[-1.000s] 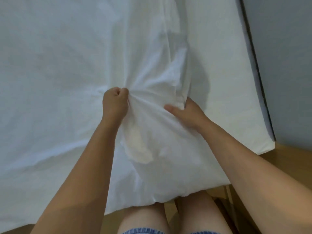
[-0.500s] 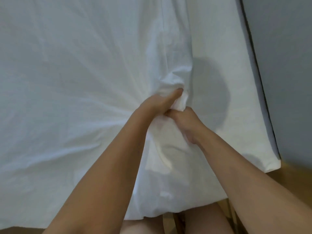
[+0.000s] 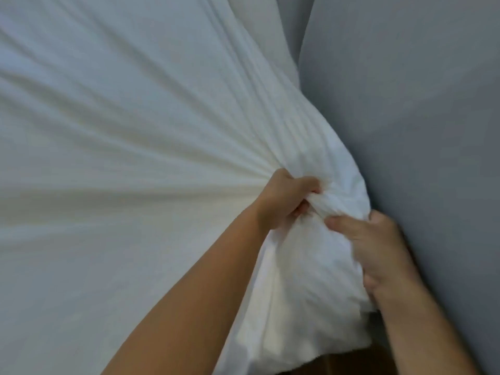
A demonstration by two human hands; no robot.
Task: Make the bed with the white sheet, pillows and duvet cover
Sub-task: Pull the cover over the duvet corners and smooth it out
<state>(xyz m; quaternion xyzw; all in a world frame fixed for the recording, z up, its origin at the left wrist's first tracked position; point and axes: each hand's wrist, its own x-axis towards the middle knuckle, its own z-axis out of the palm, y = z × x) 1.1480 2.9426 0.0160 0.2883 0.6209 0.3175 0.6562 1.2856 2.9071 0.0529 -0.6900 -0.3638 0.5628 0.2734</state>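
Left hand: the left hand (image 3: pixel 285 198) sits just right of the frame's centre, its forearm rising from the bottom middle. Its grip is a closed fist, fingers curled tight round a gathered bunch of white fabric.
Right hand: the right hand (image 3: pixel 376 244) is at the lower right, just below and right of the left one, close to it but not touching. Its thumb and fingers pinch the same bunch from the right side; the fingers behind the cloth are hidden.
White sheet: the white sheet (image 3: pixel 121 158) fills the left and centre of the frame, spread over the bed. Long creases fan out from the left fist towards the left edge and upper middle, so the cloth looks taut.
Gathered corner: the bunched part (image 3: pixel 305 280) hangs down between the two forearms and ends in a loose hem near the bottom of the frame.
Wall: a grey wall (image 3: pixel 419 104) takes the right side, running from the top edge down, with the bunched fabric just beside it.
Floor: a dark brown strip (image 3: pixel 351 361) shows under the hem at the bottom; blurred.
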